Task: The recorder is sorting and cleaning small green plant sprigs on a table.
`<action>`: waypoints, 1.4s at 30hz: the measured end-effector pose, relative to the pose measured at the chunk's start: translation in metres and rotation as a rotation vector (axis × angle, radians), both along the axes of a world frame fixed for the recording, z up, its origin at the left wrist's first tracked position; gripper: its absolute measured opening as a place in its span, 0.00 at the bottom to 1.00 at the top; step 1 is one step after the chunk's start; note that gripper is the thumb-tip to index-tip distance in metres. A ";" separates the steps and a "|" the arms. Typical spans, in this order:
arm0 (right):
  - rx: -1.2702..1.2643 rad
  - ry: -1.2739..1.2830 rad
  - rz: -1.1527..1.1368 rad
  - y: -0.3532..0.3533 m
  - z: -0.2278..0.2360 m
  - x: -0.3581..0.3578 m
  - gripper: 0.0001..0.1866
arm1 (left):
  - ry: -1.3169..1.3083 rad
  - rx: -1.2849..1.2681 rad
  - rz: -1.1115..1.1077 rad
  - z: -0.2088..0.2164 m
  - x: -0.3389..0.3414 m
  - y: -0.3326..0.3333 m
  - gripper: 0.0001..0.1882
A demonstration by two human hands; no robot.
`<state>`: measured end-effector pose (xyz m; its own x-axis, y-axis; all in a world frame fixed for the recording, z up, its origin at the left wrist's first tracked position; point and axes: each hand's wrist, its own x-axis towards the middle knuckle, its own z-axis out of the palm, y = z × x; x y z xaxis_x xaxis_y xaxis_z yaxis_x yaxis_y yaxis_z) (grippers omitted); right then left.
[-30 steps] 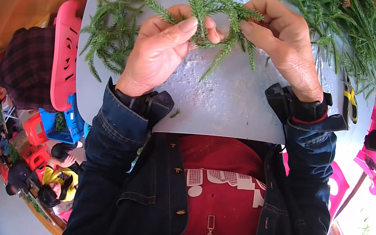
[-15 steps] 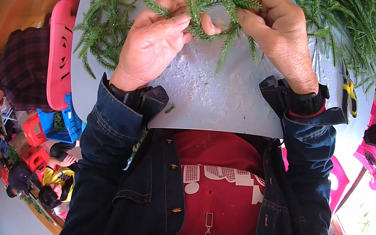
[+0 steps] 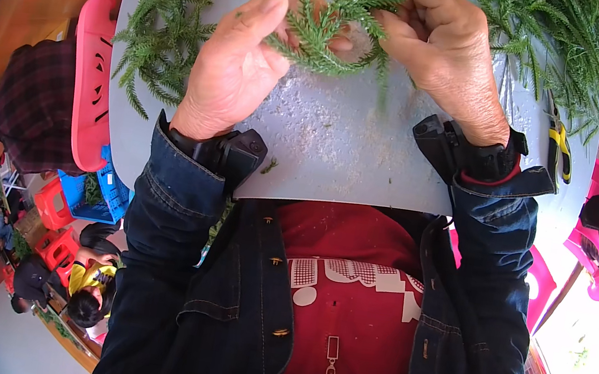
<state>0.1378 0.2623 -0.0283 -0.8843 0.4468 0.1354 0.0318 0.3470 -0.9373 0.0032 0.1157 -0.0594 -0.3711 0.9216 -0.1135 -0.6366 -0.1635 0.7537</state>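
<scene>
Above the table's far half, a small ring of needle-leaved green sprigs point(image 3: 327, 56) is between my hands. My left hand point(image 3: 237, 61) is at its left side, with the fingers curled behind the greenery and partly showing through the ring. Its thumb points up, lifted away from the needles. With fingers bent in a pinch, my right hand point(image 3: 440, 49) grips the ring's right side; the fingertips are partly hidden. Sprig ends stick out at the top left and hang below, the lower one blurred.
A loose pile of sprigs point(image 3: 163, 35) lies left on the grey table point(image 3: 348, 171). A larger heap point(image 3: 561, 40) fills the far right, near yellow-black pliers point(image 3: 560, 145). Pink chairs point(image 3: 95, 79), a blue crate point(image 3: 109, 193) and other people are around the table.
My left thumb has lifted off the sprigs and the left hand has shifted slightly left. The ring has turned a little. My right hand keeps its pinch.
</scene>
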 end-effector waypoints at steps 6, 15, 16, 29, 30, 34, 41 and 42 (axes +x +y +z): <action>0.296 0.178 0.100 -0.003 0.006 -0.004 0.08 | 0.283 0.002 -0.098 -0.001 -0.007 -0.003 0.12; 0.477 0.983 0.155 0.006 -0.031 -0.031 0.12 | 0.273 0.083 -0.005 0.004 -0.003 -0.011 0.11; 0.464 0.991 0.152 0.005 -0.031 -0.031 0.12 | 0.307 0.117 -0.056 0.003 -0.004 -0.012 0.12; 0.404 0.334 0.050 -0.013 0.014 -0.001 0.14 | 0.423 0.038 -0.067 0.003 -0.005 -0.011 0.10; 0.387 0.308 0.046 -0.012 0.013 -0.002 0.15 | 0.412 0.028 -0.043 0.003 -0.003 -0.010 0.09; 0.339 0.556 0.102 0.003 -0.015 -0.027 0.15 | 0.385 0.014 -0.006 0.006 -0.002 -0.005 0.07; 0.244 1.204 0.270 0.017 -0.039 -0.049 0.16 | 0.384 0.042 -0.029 0.005 -0.007 -0.001 0.07; 0.256 0.902 0.207 0.011 -0.023 -0.035 0.16 | 0.365 0.043 -0.016 0.003 -0.009 -0.001 0.07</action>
